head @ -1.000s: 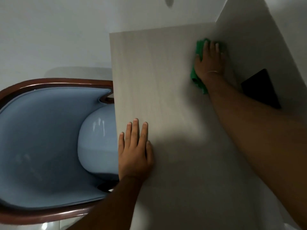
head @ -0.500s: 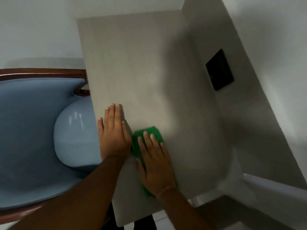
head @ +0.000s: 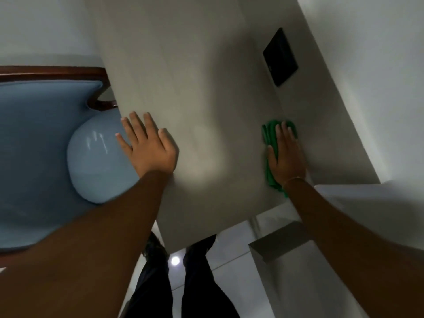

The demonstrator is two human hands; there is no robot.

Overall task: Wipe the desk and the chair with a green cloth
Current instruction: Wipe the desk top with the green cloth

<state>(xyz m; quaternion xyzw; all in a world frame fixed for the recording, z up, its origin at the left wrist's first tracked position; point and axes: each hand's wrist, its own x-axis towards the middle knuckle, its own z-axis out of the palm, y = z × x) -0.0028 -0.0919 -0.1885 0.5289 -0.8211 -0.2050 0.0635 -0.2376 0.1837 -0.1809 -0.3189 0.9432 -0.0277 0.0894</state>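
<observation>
Your pale worktop [head: 206, 76] meets a white wall, with a black panel [head: 280, 57] on it, unlabelled. Your right hand [head: 286, 154] presses the green cloth [head: 268, 138] flat near the worktop's right edge, grip released. Left hand [head: 149, 145] lies open-palmed at the left edge, beside the blue chair [head: 41, 134], which is partly cut off.

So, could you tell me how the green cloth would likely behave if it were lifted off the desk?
The green cloth looks bunched and creased under the right hand, so it would probably hang limp rather than stay flat. It seems thin, so likely light. Pushed flat across the smooth desk, it should slide easily, though its loose edges may fold over.
</observation>
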